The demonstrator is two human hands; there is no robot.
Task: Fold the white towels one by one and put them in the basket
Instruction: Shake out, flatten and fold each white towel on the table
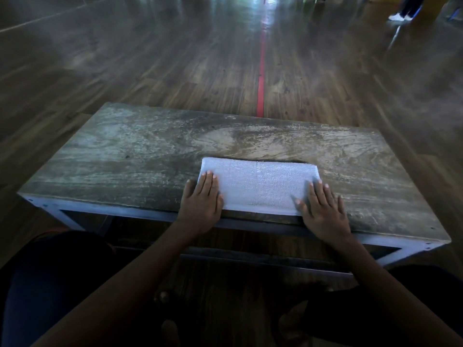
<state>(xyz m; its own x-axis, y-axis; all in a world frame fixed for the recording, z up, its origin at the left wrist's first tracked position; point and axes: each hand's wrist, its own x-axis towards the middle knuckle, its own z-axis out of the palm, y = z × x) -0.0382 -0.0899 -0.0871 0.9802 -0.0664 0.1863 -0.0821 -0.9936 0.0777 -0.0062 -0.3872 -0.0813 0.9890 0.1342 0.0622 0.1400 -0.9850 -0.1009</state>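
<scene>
Left hand (201,199) and right hand (323,209) both lie flat, fingers straight, gripping nothing, with the folded white towel (258,186) stretched between their fingertips on the worn table (125,156).

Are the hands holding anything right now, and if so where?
Nothing is gripped. The left hand lies flat on the towel at its left end, the right hand at its right end.

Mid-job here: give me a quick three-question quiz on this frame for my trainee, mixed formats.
1. True or false: the left hand grips the white rectangular terry towel.
2. How does the towel lie on the weathered wooden table? A) crumpled B) folded flat C) hanging off the edge
3. Fill in: the right hand lies ____ on the towel's right end.
Key: 1 false, it presses flat; 2 B; 3 flat.
</scene>
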